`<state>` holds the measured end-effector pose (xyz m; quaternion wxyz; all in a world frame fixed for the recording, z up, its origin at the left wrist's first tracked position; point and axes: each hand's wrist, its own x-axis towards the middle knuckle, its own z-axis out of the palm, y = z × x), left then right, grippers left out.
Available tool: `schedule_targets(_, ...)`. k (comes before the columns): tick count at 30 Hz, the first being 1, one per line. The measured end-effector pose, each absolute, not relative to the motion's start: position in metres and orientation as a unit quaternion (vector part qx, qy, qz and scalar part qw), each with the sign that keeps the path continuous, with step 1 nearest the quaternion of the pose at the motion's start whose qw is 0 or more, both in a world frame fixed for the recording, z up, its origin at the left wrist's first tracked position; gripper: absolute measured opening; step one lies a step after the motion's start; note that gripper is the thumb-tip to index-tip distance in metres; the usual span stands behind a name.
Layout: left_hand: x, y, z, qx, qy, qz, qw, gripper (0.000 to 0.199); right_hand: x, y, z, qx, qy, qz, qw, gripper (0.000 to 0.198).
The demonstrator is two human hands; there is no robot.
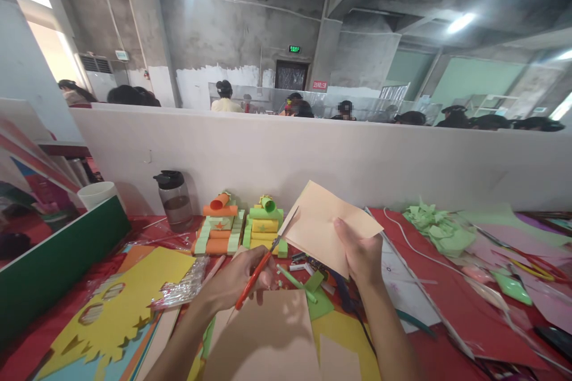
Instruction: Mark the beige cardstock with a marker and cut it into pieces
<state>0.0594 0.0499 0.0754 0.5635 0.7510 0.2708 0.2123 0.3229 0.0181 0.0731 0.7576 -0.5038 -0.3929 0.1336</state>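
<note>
In my left hand [243, 277] is a pair of scissors [254, 280] with orange-red handles, fingers closed round them. The blades lie at the left edge of a peach paper sheet [324, 220]. My right hand [360, 250] grips that sheet at its lower right, thumb on the front face; it is held up off the table and seems to have more than one layer. Below the hands lies a larger peach sheet [268, 333], partly in shadow. Green paper scraps [319, 294] and small bits lie between my forearms.
Two paper-roll models, one orange [218, 226] and one yellow-green [266, 226], stand near the white partition [313, 149]. At left are a water bottle [174, 202], cut yellow paper [129, 292] and a green board [58, 262]. More scissors [527, 259] and crumpled green paper [440, 226] lie right.
</note>
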Motion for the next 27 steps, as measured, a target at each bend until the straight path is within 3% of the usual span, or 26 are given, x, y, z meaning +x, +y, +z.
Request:
schedule_targets(10,0.069,0.047,0.07,0.725,0.299,0.231,0.576,0.014,0.317,0.015,0.08,-0.5,-0.374,0.149,0.766,0.037)
schedule_targets(27,0.066,0.047,0.073,0.735,0.278,0.243,0.568,0.037,0.318,0.013,0.08,-0.52,-0.4,0.14,0.741,0.034)
